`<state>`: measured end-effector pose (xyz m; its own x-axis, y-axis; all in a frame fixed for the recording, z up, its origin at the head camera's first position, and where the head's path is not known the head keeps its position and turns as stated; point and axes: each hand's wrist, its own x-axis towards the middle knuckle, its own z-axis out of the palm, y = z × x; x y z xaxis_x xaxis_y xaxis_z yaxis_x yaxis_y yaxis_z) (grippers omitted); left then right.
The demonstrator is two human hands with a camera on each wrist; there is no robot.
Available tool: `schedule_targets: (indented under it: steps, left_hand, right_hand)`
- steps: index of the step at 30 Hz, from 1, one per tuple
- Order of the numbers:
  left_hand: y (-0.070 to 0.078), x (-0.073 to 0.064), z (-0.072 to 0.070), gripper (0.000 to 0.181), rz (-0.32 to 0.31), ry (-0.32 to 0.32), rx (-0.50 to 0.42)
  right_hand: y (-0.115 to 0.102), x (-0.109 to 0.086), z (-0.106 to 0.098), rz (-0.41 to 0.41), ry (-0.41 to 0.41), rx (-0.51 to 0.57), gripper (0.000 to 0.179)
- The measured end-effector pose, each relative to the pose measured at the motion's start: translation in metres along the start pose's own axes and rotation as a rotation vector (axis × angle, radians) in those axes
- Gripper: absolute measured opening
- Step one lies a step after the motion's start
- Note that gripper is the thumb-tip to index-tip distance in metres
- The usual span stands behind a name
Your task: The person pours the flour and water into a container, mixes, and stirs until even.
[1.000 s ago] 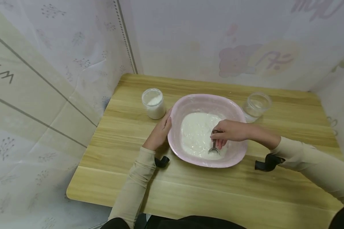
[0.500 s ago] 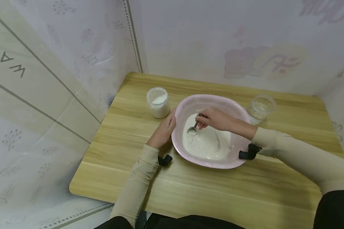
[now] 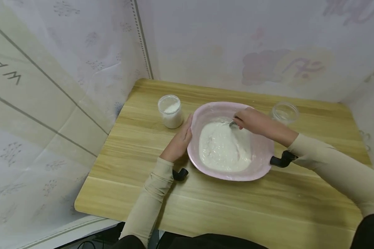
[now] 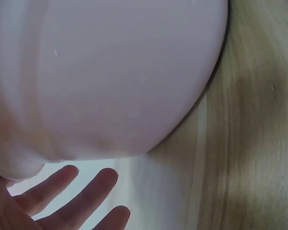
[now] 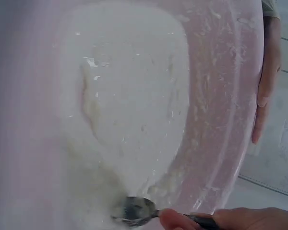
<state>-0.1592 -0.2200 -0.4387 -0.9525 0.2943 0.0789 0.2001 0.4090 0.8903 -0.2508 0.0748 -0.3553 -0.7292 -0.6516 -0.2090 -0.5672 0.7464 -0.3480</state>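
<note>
A pink basin (image 3: 195, 157) on the table holds a thick white mixture (image 3: 221, 148), wet and lumpy. My right hand (image 3: 254, 121) reaches over the basin's back right part and grips a metal spoon (image 5: 134, 211) by its dark handle. In the right wrist view the bowl of the spoon dips into the mixture near the wall. My left hand (image 3: 178, 141) rests against the outside of the basin's left rim. Seen from the left wrist, its fingers (image 4: 89, 199) are spread and fairly straight below the rim.
Left of the basin stands a clear jar (image 3: 170, 116) of white powder, close to my left fingertips. A clear jar (image 3: 285, 112) stands behind my right forearm, partly hidden. The wooden table (image 3: 118, 186) meets printed cloth walls behind and at the left.
The spoon in my right hand has gone from the front right of the mixture to its left, then to the back right. My left hand stays at the rim.
</note>
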Motion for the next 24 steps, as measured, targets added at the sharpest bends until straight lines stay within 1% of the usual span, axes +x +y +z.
schedule_targets:
  steps: [3,6,7,9,12,14,16,17,20,24]
  left_hand:
    - [0.003,-0.001,-0.001,0.06,-0.018,-0.005,0.02]
    - [0.005,-0.001,-0.001,0.06,-0.029,-0.016,0.034]
    - [0.005,-0.001,-0.001,0.059,-0.028,-0.02,0.037]
    - [0.005,0.0,-0.002,0.059,-0.028,-0.028,0.038]
    - [0.004,0.001,-0.002,0.059,-0.028,-0.034,0.038]
    - [0.004,0.001,-0.003,0.059,-0.03,-0.038,0.037]
    - [0.004,0.001,-0.003,0.059,-0.031,-0.044,0.037]
    - [0.004,0.002,-0.003,0.059,-0.031,-0.048,0.036]
    - [0.004,0.003,-0.002,0.059,-0.032,-0.052,0.03]
    - [0.005,0.005,0.001,0.058,-0.029,-0.059,0.013]
  right_hand:
    - [0.004,-0.014,-0.002,-0.032,-0.032,-0.044,0.032]
    - [0.006,-0.03,-0.005,-0.028,-0.108,-0.004,0.031]
    - [0.006,-0.035,-0.006,-0.022,-0.14,0.028,0.03]
    - [0.006,-0.045,-0.005,-0.006,-0.204,0.125,0.029]
    - [0.004,-0.054,0.002,0.01,-0.286,0.323,0.029]
    - [0.0,-0.057,0.011,0.006,-0.323,0.44,0.03]
    - [-0.005,-0.058,0.021,-0.008,-0.34,0.523,0.031]
    - [-0.008,-0.057,0.026,-0.025,-0.338,0.546,0.031]
    - [-0.019,-0.05,0.036,-0.072,-0.298,0.555,0.031]
    - [-0.033,-0.037,0.044,-0.109,-0.231,0.53,0.031]
